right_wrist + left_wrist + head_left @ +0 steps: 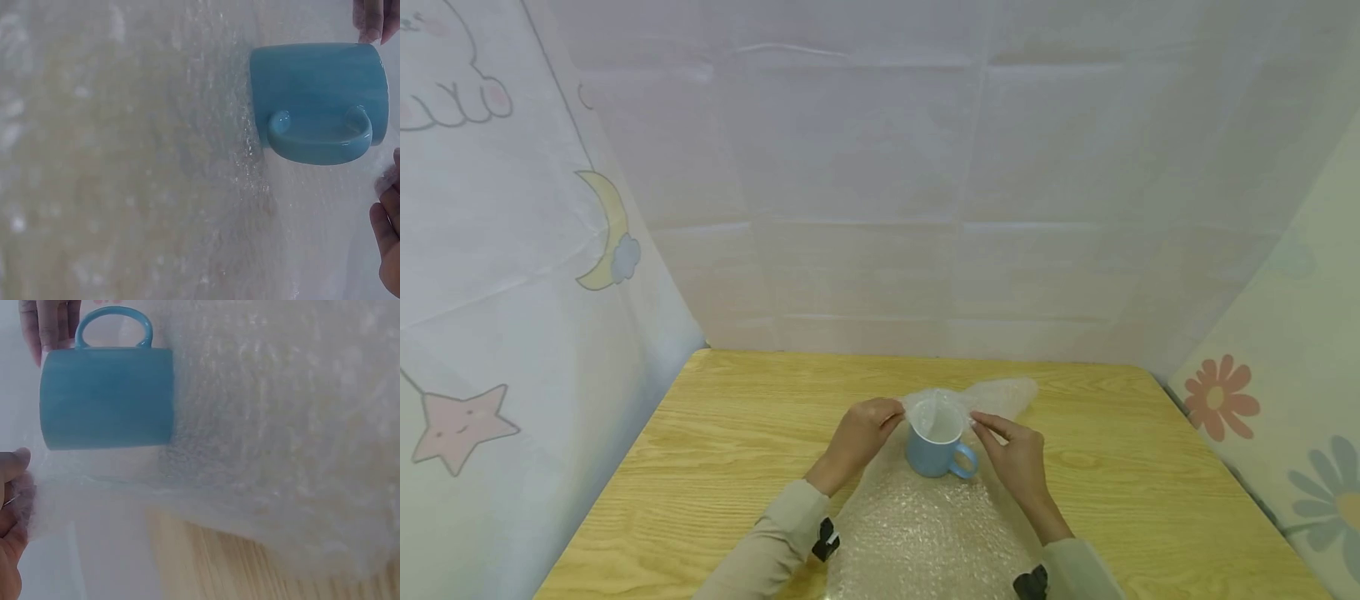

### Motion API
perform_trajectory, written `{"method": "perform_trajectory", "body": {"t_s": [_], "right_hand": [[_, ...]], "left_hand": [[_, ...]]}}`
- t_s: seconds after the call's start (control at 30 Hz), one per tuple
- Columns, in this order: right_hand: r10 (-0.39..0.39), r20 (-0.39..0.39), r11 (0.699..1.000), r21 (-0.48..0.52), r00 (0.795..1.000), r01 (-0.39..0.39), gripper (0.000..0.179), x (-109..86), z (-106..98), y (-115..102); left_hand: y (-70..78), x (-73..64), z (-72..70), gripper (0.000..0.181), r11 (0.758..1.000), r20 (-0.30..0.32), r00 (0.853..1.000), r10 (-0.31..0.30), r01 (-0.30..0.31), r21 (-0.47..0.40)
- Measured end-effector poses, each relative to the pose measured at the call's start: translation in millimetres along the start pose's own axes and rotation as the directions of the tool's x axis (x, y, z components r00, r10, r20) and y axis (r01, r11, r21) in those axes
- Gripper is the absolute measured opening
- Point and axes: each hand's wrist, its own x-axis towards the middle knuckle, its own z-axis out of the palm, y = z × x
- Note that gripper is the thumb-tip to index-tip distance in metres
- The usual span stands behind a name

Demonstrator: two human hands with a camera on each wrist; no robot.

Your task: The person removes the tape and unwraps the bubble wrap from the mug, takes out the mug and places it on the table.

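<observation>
A blue mug (931,454) with a white inside stands upright on a sheet of bubble wrap (925,533), its handle pointing to the right. Behind the mug the far part of the wrap is lifted, and a flap of it reaches over the rim. My left hand (861,433) pinches the wrap left of the rim. On the other side my right hand (1017,458) pinches it just right of the rim. The left wrist view shows the left fingers (14,465) on the film beside the mug. At the edge of the right wrist view, the right fingers (386,219) are partly cut off.
The wrap lies on a wooden table (715,467) and runs toward its front edge. A loose bunched end of wrap (1003,396) sticks out behind the mug to the right. Pale cloth walls (850,208) enclose the table at the back and sides.
</observation>
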Motion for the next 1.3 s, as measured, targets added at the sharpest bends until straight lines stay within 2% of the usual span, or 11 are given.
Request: {"method": "perform_trajectory", "body": {"t_s": [0.2,0.37,0.43,0.5,0.63,0.77,0.97,1.17,1.3], "right_hand": [[-0.013,-0.057,1.000,-0.012,0.998,0.012,0.015,4.4,0,-1],[0.024,-0.073,1.000,0.003,0.997,-0.024,0.013,9.1,0,-3],[0.030,-0.081,1.000,0.005,0.996,-0.030,0.012,11.4,-1,-4],[0.023,-0.095,1.000,-0.005,0.995,-0.024,0.012,14.4,-1,-4],[0.027,-0.105,1.000,-0.013,0.994,-0.029,0.011,21.6,-3,-5],[0.078,-0.103,0.997,0.023,0.992,-0.076,0.010,27.7,-5,-7],[0.131,-0.104,0.991,0.036,0.986,-0.128,0.008,33.9,-5,-10],[0.181,-0.098,0.983,0.035,0.979,-0.178,0.008,43.7,-3,-8],[0.206,-0.100,0.979,0.027,0.973,-0.204,0.008,51.4,-3,-10]], "left_hand": [[-3.5,0.8,-0.4,0.007,0.993,0.007,0.996,-0.094,0.094,-0.066],[-7.6,-0.3,0.4,0.005,0.977,0.017,0.986,-0.168,0.168,-0.132],[-8.2,0.6,-0.1,0.003,0.966,0.012,0.981,-0.193,0.193,-0.172],[-8.5,2.2,-0.9,0.003,0.943,0.007,0.971,-0.239,0.234,-0.236],[-7.5,6.3,-3.4,0.005,0.877,-0.010,0.936,-0.352,0.326,-0.352],[-7.0,8.3,-5.4,0.005,0.823,-0.001,0.898,-0.439,0.402,-0.401],[-9.5,6.7,-7.1,0.004,0.747,0.021,0.846,-0.532,0.481,-0.458],[-17.9,5.1,-7.2,0.006,0.699,0.034,0.806,-0.591,0.533,-0.477],[-25.2,5.9,-7.2,0.009,0.646,0.058,0.762,-0.645,0.584,-0.492]]}}
